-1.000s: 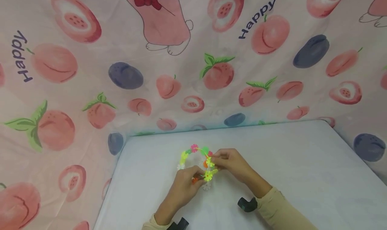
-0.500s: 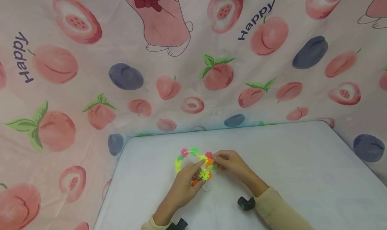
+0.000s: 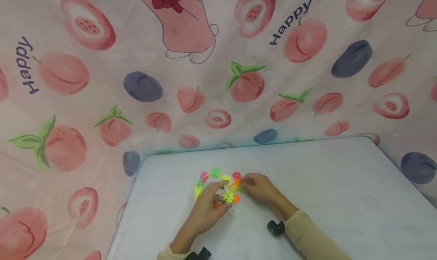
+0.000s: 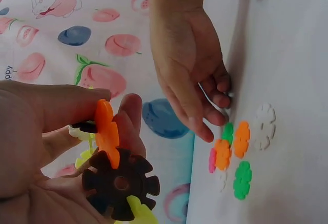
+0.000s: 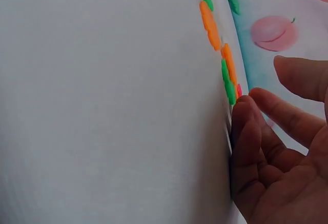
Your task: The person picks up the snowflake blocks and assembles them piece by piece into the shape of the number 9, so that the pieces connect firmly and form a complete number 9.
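Note:
My left hand [image 3: 209, 207] holds a curved chain of flower-shaped plastic discs [image 3: 215, 172], slotted together in green, pink and yellow. In the left wrist view, an orange flower disc [image 4: 106, 134] stands between the thumb and fingers. Below it a dark brown disc [image 4: 121, 184] joins a yellow one. My right hand [image 3: 260, 189] is low at the table, beside loose flower discs, with nothing held. Its thumb stands apart from the loosely bent fingers [image 5: 287, 119] in the right wrist view, and the fingertips are right by a green disc [image 5: 227, 82].
Loose discs lie in a small group on the white table [image 3: 324, 184]: a white one [image 4: 265, 126], a pink one [image 3: 236, 175], orange ones [image 4: 241, 139] and green ones [image 4: 242, 180]. A fruit-printed cloth [image 3: 218, 81] hangs behind and at the sides.
The chain has shifted left with my left hand, away from the loose discs. The right hand has drawn off the chain and come down beside the loose discs.

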`<state>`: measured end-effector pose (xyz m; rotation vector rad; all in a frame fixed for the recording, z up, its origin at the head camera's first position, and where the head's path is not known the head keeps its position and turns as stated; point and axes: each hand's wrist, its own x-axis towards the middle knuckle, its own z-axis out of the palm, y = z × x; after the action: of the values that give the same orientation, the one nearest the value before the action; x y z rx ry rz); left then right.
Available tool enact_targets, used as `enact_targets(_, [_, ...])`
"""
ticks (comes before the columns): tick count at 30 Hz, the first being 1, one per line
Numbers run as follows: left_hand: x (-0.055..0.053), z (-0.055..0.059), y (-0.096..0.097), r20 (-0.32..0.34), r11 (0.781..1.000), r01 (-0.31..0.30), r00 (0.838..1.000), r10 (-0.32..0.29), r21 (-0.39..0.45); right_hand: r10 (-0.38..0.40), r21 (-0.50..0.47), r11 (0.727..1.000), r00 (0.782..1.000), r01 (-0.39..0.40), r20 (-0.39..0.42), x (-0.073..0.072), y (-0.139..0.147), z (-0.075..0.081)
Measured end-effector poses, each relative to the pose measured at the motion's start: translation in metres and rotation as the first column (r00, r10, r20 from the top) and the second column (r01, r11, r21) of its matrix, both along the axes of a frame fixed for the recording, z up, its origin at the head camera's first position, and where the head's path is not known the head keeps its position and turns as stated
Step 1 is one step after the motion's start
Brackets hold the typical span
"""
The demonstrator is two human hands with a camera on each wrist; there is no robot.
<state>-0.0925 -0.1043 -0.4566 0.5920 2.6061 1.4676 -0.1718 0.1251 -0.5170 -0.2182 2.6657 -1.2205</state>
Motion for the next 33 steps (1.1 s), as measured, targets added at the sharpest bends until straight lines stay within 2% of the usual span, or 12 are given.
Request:
enact_targets(4, [-0.001,0.001,-0.001,0.084,0.999,0.015,0.996,-0.019,0.052,0.018,0.023,1.000,1.000,-0.019,0.007,-0.001,0.001,0.000])
enact_targets(7, [-0.001,0.003,-0.002,0.151,0.993,0.032,0.987,-0.049,0.113,0.060,0.045,0.997,0.998,-0.060,-0.004,-0.003,0.001,0.001])
enact_targets(10, [-0.002,0.005,-0.003,0.209,0.987,0.022,0.976,-0.054,0.156,0.103,0.070,0.992,0.994,-0.102,-0.018,-0.005,-0.001,0.002])
enact_targets(15, [-0.004,0.005,-0.004,0.272,0.973,-0.004,0.960,-0.061,0.230,0.121,0.109,0.987,0.992,-0.117,-0.025,-0.007,-0.003,0.005])
enact_targets(18, [-0.006,0.004,-0.004,0.282,0.967,-0.034,0.959,-0.040,0.253,0.117,0.127,0.985,0.993,-0.114,-0.016,-0.007,-0.004,0.007])
enact_targets(22, [-0.007,0.001,-0.006,0.231,0.976,-0.083,0.972,0.035,0.202,0.104,0.146,0.984,0.994,-0.106,0.018,-0.008,-0.005,0.007])
enact_targets(26, [-0.009,-0.004,-0.008,0.102,0.993,-0.095,0.991,0.087,0.073,0.096,0.139,0.985,0.995,-0.099,0.027,-0.009,-0.004,0.005])
enact_targets(30, [-0.010,-0.009,-0.009,-0.025,0.993,-0.108,0.994,0.106,-0.054,0.088,0.111,0.990,0.996,-0.088,0.005,-0.009,-0.001,0.000])
enact_targets(33, [-0.009,-0.010,-0.009,-0.088,0.989,-0.104,0.992,0.095,-0.101,0.074,0.077,0.994,0.997,-0.074,-0.005,-0.009,0.002,-0.004])
